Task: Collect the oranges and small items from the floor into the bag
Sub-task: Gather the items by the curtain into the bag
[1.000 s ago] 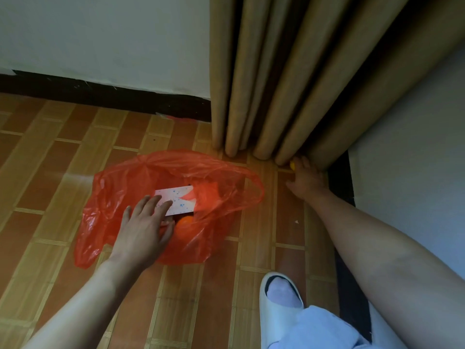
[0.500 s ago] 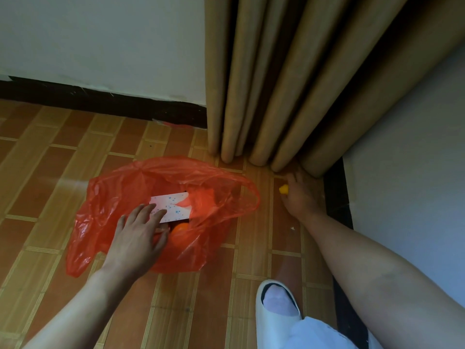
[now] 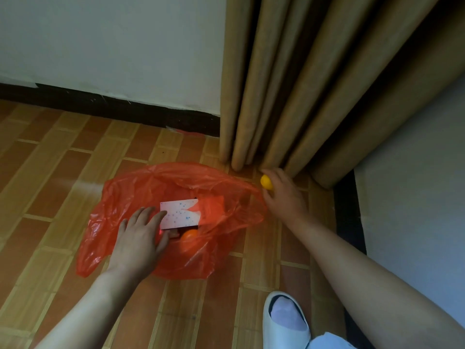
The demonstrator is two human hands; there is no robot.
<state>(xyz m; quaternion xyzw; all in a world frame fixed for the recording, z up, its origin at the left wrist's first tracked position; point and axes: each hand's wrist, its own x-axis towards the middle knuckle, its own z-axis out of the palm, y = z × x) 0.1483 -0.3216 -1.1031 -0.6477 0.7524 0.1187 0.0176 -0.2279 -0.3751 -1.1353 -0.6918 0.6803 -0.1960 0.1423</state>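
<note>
Two hands: both low over the floor (image 3: pixel 63 177), one at the bag, one by the curtain.
Left hand (image 3: pixel 139 238): fingers straight and spread, lying flat on the near rim of the bag; it grips nothing.
Bag (image 3: pixel 120 197): red plastic, lying open on the floor.
Card (image 3: pixel 180 214): white with blue specks, inside the bag, touching the left fingertips.
Orange (image 3: pixel 188 235): in the bag, just below the card.
Small orange (image 3: pixel 266 182): pinched in the right hand, just beyond the bag's right edge.
Right hand (image 3: pixel 283 195): fingers curled round the small orange, at the foot of the curtain (image 3: pixel 302 84).
Slipper (image 3: pixel 285 321): white, at the bottom edge.
</note>
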